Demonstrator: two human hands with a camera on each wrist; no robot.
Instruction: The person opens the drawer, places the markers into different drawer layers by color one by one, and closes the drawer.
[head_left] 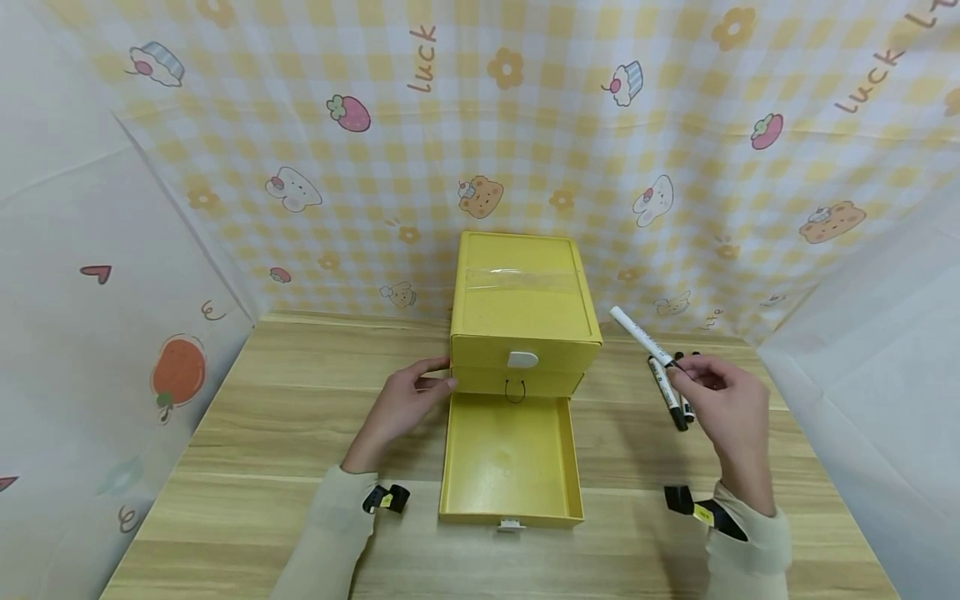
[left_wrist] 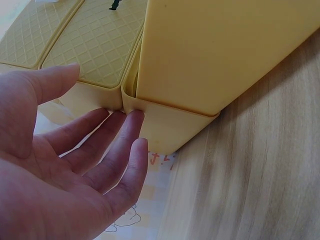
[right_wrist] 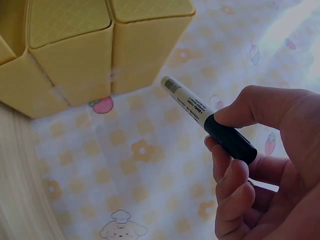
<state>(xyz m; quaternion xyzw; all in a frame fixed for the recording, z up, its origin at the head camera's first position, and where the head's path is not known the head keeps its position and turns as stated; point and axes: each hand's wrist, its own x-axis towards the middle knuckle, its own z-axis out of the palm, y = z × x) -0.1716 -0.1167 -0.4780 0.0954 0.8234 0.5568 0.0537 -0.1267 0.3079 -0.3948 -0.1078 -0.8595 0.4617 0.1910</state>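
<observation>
Drawer (head_left: 510, 458) out, lower centre, no marker inside yet! Right hand (head_left: 726, 407) pinches a white marker (head_left: 640, 334) at right; spare markers (head_left: 664, 385) remain on the tabletop (head_left: 247, 433); left hand (head_left: 405, 402), fingers loosely extended, touches the cabinet (head_left: 525, 304).

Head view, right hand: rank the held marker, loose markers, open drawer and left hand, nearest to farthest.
1. Held marker: in the right hand, its white end pointing away, up and left.
2. Loose markers: just left of that hand, partly hidden by it.
3. Open drawer: farther left.
4. Left hand: farthest left, past the drawer.
</observation>
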